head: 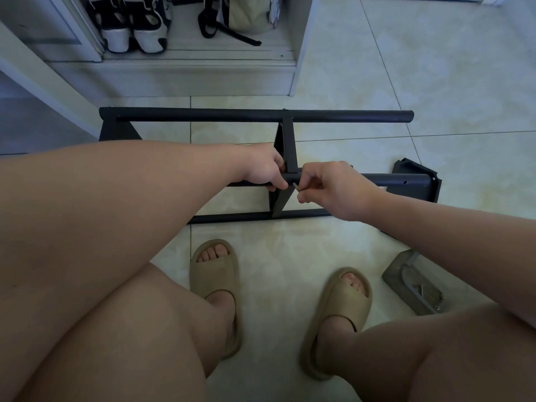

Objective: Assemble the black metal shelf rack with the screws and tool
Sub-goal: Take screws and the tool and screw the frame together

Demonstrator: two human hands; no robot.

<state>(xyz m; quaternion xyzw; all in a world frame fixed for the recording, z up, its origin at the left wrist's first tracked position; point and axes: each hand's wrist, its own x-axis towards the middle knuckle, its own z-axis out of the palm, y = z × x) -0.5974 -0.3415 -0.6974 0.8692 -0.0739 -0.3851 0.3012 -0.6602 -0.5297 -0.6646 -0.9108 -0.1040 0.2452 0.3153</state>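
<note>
The black rack frame [255, 115] lies flat on the tiled floor [435, 82], mid-view. The person's left grip [262, 168] curls round the nearer tube, right where the cross bracket [288, 146] meets it. At its 3 o'clock, almost touching, the right grip [330, 190] pinches a small silvery tool [295, 188] against that joint. A black end panel [417, 181] lies at 3 o'clock. At 4 o'clock a grey plastic tray [414, 285] holds a few screws [422, 290]. Tan sandals [214, 274] stand at 6 o'clock, and shoes [130, 24] sit in an open cabinet at 11.
</note>
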